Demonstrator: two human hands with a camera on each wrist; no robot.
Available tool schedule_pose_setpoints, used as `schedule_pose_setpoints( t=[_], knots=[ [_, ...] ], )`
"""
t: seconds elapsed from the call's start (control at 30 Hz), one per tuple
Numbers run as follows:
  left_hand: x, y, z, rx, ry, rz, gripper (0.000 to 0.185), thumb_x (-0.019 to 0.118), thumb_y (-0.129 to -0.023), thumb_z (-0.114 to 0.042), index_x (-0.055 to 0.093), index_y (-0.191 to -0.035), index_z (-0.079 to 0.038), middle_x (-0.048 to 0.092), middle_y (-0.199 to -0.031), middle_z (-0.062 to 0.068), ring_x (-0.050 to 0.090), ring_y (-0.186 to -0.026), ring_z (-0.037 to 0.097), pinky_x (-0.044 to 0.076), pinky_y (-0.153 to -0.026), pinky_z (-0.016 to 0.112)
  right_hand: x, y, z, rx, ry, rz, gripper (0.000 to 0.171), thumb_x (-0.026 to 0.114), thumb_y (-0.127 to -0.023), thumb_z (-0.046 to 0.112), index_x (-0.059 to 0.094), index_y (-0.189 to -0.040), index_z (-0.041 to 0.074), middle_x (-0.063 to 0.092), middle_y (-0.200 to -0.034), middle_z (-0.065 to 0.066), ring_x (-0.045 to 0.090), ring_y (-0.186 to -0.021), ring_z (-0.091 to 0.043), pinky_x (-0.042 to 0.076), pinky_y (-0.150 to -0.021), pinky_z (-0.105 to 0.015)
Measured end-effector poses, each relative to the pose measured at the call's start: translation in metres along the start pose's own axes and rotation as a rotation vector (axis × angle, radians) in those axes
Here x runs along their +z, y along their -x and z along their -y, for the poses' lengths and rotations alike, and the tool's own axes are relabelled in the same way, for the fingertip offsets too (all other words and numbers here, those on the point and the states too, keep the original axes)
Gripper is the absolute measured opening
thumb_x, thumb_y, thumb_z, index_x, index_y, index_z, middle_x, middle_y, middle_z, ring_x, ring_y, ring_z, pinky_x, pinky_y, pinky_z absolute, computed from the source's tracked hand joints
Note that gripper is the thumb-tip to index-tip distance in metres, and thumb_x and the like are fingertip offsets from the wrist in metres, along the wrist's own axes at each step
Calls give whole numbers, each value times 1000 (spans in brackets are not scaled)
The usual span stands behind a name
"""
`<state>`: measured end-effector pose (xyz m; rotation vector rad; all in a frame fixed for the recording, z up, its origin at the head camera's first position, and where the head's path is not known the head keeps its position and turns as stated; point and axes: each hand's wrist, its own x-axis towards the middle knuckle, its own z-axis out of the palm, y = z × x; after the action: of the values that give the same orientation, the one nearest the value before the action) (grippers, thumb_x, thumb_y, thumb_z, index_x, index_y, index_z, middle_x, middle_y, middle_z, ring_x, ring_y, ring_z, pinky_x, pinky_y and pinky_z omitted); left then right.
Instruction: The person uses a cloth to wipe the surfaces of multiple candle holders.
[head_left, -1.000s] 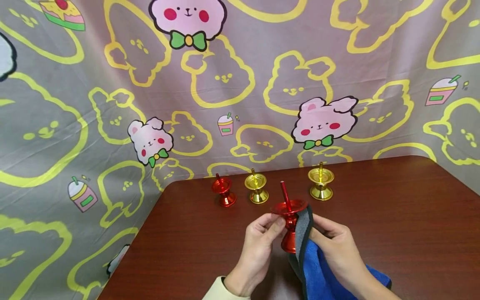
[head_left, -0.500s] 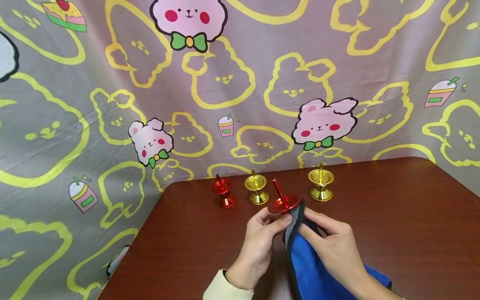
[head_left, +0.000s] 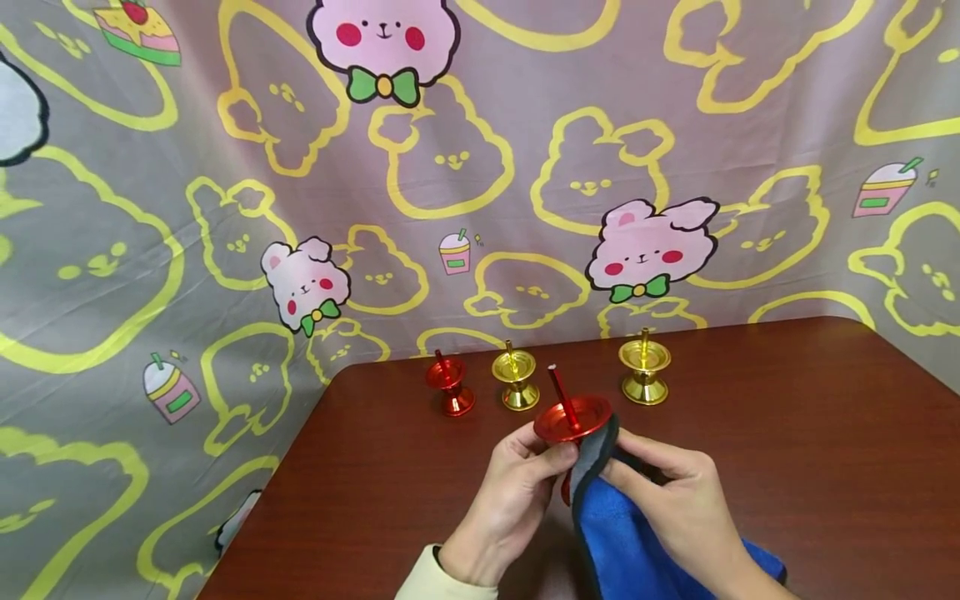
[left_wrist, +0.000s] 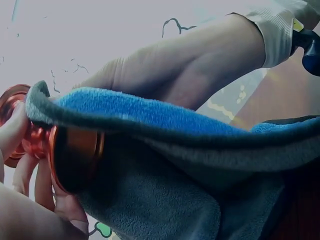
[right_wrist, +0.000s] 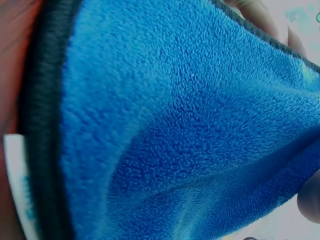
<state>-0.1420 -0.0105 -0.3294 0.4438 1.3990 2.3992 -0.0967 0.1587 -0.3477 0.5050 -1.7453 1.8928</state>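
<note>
A shiny red candle holder (head_left: 573,418) with a dish and an upright spike is held above the table, leaning slightly left. My left hand (head_left: 506,500) grips its stem below the dish; in the left wrist view the thumb and fingers wrap the candle holder's waist (left_wrist: 35,142). With my right hand (head_left: 678,500) I pinch a blue and grey cloth (head_left: 630,533) with a dark edge against the candle holder's right side. The cloth (right_wrist: 165,115) fills most of the right wrist view and hides the right fingertips. Part of the candle holder's base is covered by cloth.
Toward the back of the brown table (head_left: 787,417) stand a small red candle holder (head_left: 450,383), a gold candle holder (head_left: 516,379) and a larger gold candle holder (head_left: 645,371). A patterned curtain (head_left: 480,183) hangs behind the table.
The held red candle holder has tilted left from its more upright stance, dipping and then rising slightly. The right hand has brought the cloth further round its stem. The standing candle holders stay put.
</note>
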Motion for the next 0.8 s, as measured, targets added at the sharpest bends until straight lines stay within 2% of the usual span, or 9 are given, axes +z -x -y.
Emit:
schedule_pose_setpoints(
  t=[0.2, 0.37, 0.47, 0.63, 0.7, 0.8],
  knots=[
    [-3, -1, 0, 1, 25, 65, 23, 67, -93, 0, 78, -103, -18, 72, -99, -3, 58, -96, 12, 44, -90, 27, -5, -5, -1, 28, -89, 55, 35, 63, -88, -18, 65, -123, -12, 73, -114, -13, 69, -105, -19, 56, -83, -29],
    [-2, -1, 0, 7, -6, 71, 19, 67, -95, -6, 78, -101, -20, 70, -92, -5, 56, -85, 10, 44, -82, 25, -8, -8, 0, 60, -84, 56, 35, 62, -90, -16, 63, -125, -12, 73, -114, -12, 70, -104, -18, 56, -83, -28],
    [0, 0, 0, 31, -76, 38, 15, 67, -96, -9, 78, -103, -16, 69, -91, -4, 58, -85, 10, 46, -82, 26, -8, -9, 0, 109, -38, 29, 34, 63, -92, -13, 64, -125, -11, 73, -114, -9, 70, -104, -16, 55, -83, -27],
    [6, 0, 0, 95, -240, -58, 24, 66, -97, -9, 72, -116, 4, 71, -105, 1, 59, -103, 15, 46, -93, 31, -6, -8, 0, 172, 41, -17, 34, 66, -93, -6, 64, -127, -9, 73, -116, -5, 69, -106, -14, 55, -84, -25],
    [10, 1, 0, 112, -284, -103, 27, 66, -97, -8, 69, -118, 9, 71, -107, 4, 59, -105, 16, 46, -94, 31, -4, -8, 0, 167, 87, -33, 34, 68, -93, -4, 66, -126, -6, 73, -116, -4, 69, -106, -14, 55, -83, -25],
    [16, 3, -1, 134, -308, -170, 26, 67, -96, -8, 70, -116, 8, 71, -103, 5, 61, -98, 16, 47, -89, 28, -1, -8, 1, 124, 164, -60, 33, 71, -90, -3, 70, -123, -1, 74, -113, -3, 69, -104, -13, 55, -81, -24]
  ],
)
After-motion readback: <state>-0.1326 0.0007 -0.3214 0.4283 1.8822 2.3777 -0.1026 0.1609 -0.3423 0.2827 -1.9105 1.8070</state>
